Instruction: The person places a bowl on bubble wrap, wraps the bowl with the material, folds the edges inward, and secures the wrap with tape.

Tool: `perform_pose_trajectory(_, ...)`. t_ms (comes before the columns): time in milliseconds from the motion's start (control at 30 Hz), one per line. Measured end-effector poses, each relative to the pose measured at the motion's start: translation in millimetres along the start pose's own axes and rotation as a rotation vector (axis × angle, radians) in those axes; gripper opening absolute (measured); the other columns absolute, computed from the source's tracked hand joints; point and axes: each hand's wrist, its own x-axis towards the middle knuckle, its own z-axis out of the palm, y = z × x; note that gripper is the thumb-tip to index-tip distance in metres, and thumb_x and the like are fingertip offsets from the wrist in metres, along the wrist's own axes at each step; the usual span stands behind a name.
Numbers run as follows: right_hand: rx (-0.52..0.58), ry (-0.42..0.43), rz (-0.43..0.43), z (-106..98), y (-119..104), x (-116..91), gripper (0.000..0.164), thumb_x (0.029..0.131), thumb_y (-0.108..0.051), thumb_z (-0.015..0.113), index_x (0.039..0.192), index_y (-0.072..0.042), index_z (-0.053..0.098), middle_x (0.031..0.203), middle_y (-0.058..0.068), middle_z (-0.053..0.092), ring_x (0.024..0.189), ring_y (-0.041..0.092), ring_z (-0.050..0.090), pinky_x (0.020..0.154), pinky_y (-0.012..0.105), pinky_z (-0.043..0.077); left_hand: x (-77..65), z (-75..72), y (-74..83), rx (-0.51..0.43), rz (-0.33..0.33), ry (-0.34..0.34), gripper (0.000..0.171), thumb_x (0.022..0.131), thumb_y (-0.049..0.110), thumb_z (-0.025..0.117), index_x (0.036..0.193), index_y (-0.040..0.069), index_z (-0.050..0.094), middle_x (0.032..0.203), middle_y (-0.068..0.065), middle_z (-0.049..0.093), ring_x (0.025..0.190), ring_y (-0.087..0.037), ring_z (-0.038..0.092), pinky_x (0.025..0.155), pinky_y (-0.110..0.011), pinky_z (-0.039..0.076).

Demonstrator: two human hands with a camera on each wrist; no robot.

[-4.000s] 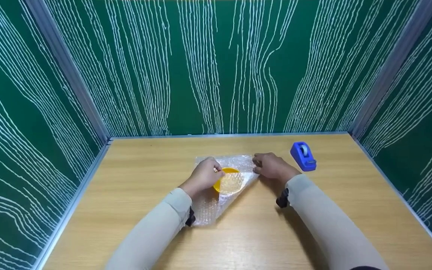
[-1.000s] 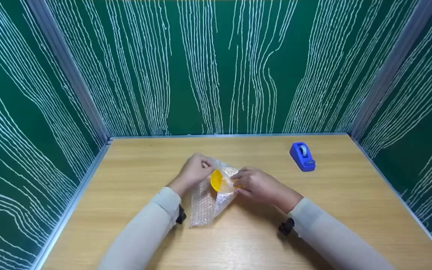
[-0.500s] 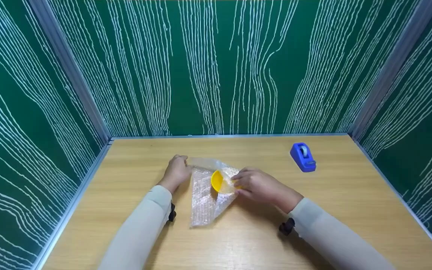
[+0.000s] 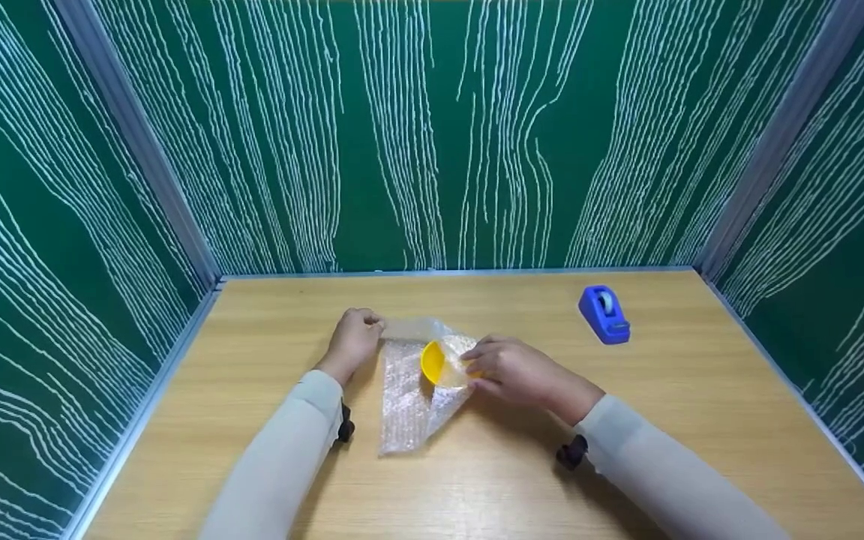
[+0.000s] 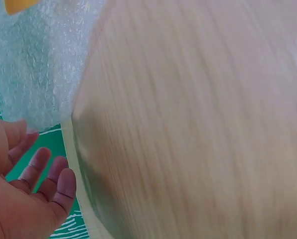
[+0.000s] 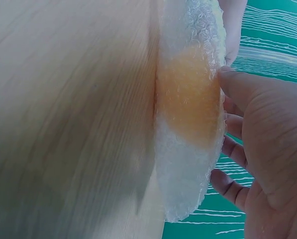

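Observation:
A yellow bowl [image 4: 432, 363] sits tilted on a sheet of bubble wrap [image 4: 404, 405], its right part covered by a folded-over flap. My left hand [image 4: 354, 341] pinches the far left corner of the sheet between thumb and forefinger; in the left wrist view the other fingers of that hand [image 5: 26, 184] are spread and loosely bent. At the bowl's right side my right hand [image 4: 518, 371] grips the flap over it. The right wrist view shows the bowl [image 6: 191, 97] through the wrap, with thumb and fingers of the right hand [image 6: 275, 144] at its edge.
A blue tape dispenser [image 4: 604, 315] with a roll in it stands at the back right of the wooden table [image 4: 492, 480]. Green panels [image 4: 469, 150] with white wavy lines enclose the table at the back and both sides.
The right side of the bubble wrap has been folded over the bowl, and my right hand moved left onto it. My left hand went from the bowl's edge leftward to the sheet's far left corner.

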Motion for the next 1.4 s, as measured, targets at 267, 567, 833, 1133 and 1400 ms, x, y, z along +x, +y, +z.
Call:
perform_pose_trajectory(267,0.012,-0.014,0.017,0,0,1,0.025,0.107,-0.03,0.082,0.129,-0.018,0.087,0.141,0.0,0.082,0.129,0.025,0.075,0.114,0.042,0.063,-6.1,-8.2,4.8,-0.06,0.064,0.028,0.023,0.116,0.024,0.067,0.123,0.004,0.075,0.138,-0.016,0.065,0.121,-0.029,0.065,0.1,-0.042,0.06)
perform_pose_trajectory(567,-0.038,0.028,-0.07,0,0,1,0.023,0.107,-0.025,0.081,0.126,-0.012,0.088,0.135,0.005,0.084,0.125,0.03,0.075,0.114,0.047,0.063,-28.4,-5.3,30.1,-0.085,0.2,0.004,0.022,0.113,0.027,0.072,0.118,0.006,0.078,0.124,-0.014,0.075,0.114,-0.028,0.068,0.109,-0.044,0.063)
perform_pose_trajectory(833,-0.037,0.001,-0.033,0,-1,2,0.024,0.109,-0.028,0.08,0.127,-0.014,0.087,0.139,0.003,0.083,0.129,0.029,0.074,0.116,0.048,0.062,-53.7,6.1,56.0,-0.101,0.271,-0.092,0.019,0.115,0.027,0.069,0.121,0.011,0.077,0.122,-0.009,0.075,0.112,-0.026,0.068,0.11,-0.042,0.064)
perform_pose_trajectory(1133,-0.027,0.004,-0.017,0,-2,2,0.025,0.109,-0.03,0.079,0.128,-0.016,0.087,0.142,0.002,0.082,0.133,0.029,0.074,0.117,0.049,0.062,-71.5,28.1,67.1,0.021,0.361,-0.187,0.023,0.116,0.033,0.067,0.121,0.014,0.079,0.132,-0.005,0.079,0.13,-0.031,0.072,0.122,-0.054,0.057)
perform_pose_trajectory(1400,-0.016,0.064,-0.062,3,0,0,0.023,0.108,-0.026,0.08,0.125,-0.011,0.087,0.138,0.008,0.083,0.132,0.031,0.076,0.116,0.05,0.062,-79.1,56.0,65.7,0.193,0.394,-0.226,0.017,0.114,0.036,0.071,0.117,0.022,0.079,0.133,-0.001,0.08,0.12,-0.021,0.072,0.115,-0.047,0.061)
